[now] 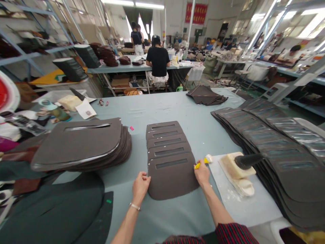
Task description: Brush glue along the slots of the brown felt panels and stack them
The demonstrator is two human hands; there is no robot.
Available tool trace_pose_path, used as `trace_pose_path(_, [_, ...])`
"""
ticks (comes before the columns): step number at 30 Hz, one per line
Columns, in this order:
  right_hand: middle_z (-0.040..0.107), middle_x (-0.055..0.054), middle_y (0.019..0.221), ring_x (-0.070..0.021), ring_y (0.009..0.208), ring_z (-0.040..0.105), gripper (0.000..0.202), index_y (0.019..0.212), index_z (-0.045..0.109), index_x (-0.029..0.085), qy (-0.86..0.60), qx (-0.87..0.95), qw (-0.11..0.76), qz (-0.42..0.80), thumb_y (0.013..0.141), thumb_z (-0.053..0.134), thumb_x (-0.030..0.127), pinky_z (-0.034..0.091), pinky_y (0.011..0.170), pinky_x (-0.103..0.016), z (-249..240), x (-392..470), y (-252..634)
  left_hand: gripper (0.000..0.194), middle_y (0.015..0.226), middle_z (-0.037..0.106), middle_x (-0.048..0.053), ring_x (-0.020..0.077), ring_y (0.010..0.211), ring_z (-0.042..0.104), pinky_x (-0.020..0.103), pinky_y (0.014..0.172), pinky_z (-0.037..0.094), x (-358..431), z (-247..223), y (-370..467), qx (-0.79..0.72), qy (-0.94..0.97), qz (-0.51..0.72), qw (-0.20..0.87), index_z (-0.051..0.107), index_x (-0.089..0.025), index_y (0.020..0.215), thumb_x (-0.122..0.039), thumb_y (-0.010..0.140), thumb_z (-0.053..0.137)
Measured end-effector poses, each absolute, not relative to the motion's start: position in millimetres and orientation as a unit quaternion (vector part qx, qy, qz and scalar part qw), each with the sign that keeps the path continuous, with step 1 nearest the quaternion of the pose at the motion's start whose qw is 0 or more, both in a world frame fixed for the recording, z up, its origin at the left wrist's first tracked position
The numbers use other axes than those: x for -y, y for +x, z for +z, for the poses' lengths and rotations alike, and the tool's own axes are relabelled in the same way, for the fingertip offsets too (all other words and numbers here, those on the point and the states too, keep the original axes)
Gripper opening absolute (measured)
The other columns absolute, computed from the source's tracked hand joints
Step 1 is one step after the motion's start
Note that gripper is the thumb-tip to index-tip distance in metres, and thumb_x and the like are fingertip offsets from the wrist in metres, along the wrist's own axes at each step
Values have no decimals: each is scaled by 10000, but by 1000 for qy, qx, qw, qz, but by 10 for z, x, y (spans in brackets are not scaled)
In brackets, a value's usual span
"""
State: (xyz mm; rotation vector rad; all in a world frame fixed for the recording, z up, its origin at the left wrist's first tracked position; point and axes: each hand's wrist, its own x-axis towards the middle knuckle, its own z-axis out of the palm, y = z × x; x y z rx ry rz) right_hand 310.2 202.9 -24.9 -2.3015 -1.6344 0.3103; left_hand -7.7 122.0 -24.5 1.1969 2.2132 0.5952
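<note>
Several dark slotted panels (172, 179) lie overlapped in a column on the blue-green table (142, 108). My left hand (141, 184), with a bracelet at the wrist, has curled fingers pinching the left edge of the nearest panel. At that panel's right edge is my right hand (202, 172), closed round a yellow-handled brush (205, 162) whose pale head points up and right. Just right of it, a white sheet (259, 206) carries a cream block-shaped container (231, 166) with a dark, tapered object (250, 160) on top.
A thick pile of slotted panels (83, 142) stands at the left, with dark green sheets (58, 206) nearer. Long overlapped rows of panels (286, 162) cover the right side. More dark pieces (205, 95) lie at the far edge. A seated person (158, 56) works beyond.
</note>
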Motion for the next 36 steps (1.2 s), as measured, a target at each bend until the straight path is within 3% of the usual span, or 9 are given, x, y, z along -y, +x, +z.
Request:
trace_pose_path(7, [545, -30, 807, -142, 680, 477, 203, 1002, 540, 183, -782, 594, 176, 74, 799, 533, 179, 247, 586, -238, -297, -1995, 3067, 181, 773, 602, 5, 170, 724, 570, 260, 629, 365, -1203, -210, 42, -826, 477, 202, 222, 493, -216, 958, -279, 789, 515])
trace_pose_path(12, [535, -61, 823, -204, 820, 484, 330, 981, 560, 176, -733, 634, 239, 49, 688, 443, 81, 322, 652, -258, -302, -1991, 3096, 116, 880, 563, 38, 178, 841, 544, 296, 765, 412, -1147, -98, -7, -813, 503, 226, 185, 549, -204, 826, -310, 816, 500])
trace_pose_path(15, [554, -69, 837, -219, 824, 498, 309, 987, 548, 168, -694, 642, 321, 52, 722, 391, 149, 362, 693, -287, -261, -1981, 3182, 240, 983, 569, 70, 212, 965, 523, 351, 864, 398, -925, 34, -299, -830, 482, 245, 137, 573, -197, 933, -381, 866, 434])
trace_pose_path(19, [571, -51, 775, -193, 686, 520, 239, 884, 530, 181, -676, 631, 374, 77, 818, 438, 392, 383, 651, -286, -141, -1906, 3193, 391, 1230, 461, 176, 334, 1113, 428, 489, 882, 353, -353, 136, -954, -924, 321, 204, -45, 498, -156, 1176, -383, 874, 399])
trace_pose_path(23, [552, -16, 711, -154, 572, 495, 361, 848, 506, 203, -656, 648, 371, 112, 817, 470, 561, 366, 576, -260, -21, -1793, 2817, 203, 926, 555, 107, 252, 897, 516, 399, 802, 394, 142, 103, -1450, -915, 318, 238, 68, 581, -159, 911, -272, 832, 433])
trace_pose_path(27, [538, -6, 713, -134, 568, 496, 346, 835, 486, 209, -551, 722, 355, 222, 829, 475, 555, 383, 586, -242, 97, -1526, 2000, 128, 736, 552, 7, 146, 682, 524, 276, 703, 425, 259, 28, -1379, -887, 337, 285, 136, 562, -192, 786, -312, 792, 519])
trace_pose_path(32, [543, 13, 729, -133, 599, 514, 195, 865, 441, 224, -423, 768, 262, 404, 809, 512, 396, 405, 611, -235, 193, -1056, 1011, 189, 778, 606, -7, 119, 691, 570, 226, 670, 463, 252, 111, -682, -824, 396, 337, 224, 600, -211, 859, -379, 806, 529])
trace_pose_path(34, [509, 33, 690, -129, 566, 482, 144, 865, 425, 226, -415, 770, 251, 414, 773, 502, 307, 387, 584, -230, 179, -945, 821, 219, 905, 641, 12, 137, 817, 599, 251, 762, 479, 308, 168, -520, -793, 444, 335, 249, 626, -239, 951, -380, 812, 533])
trace_pose_path(36, [466, 44, 655, -126, 549, 450, 122, 836, 417, 226, -406, 780, 250, 405, 721, 447, 199, 355, 555, -220, 148, -884, 771, 322, 1120, 609, 76, 202, 1034, 565, 347, 893, 457, 398, 177, -540, -833, 419, 307, 188, 599, -237, 1097, -390, 827, 513])
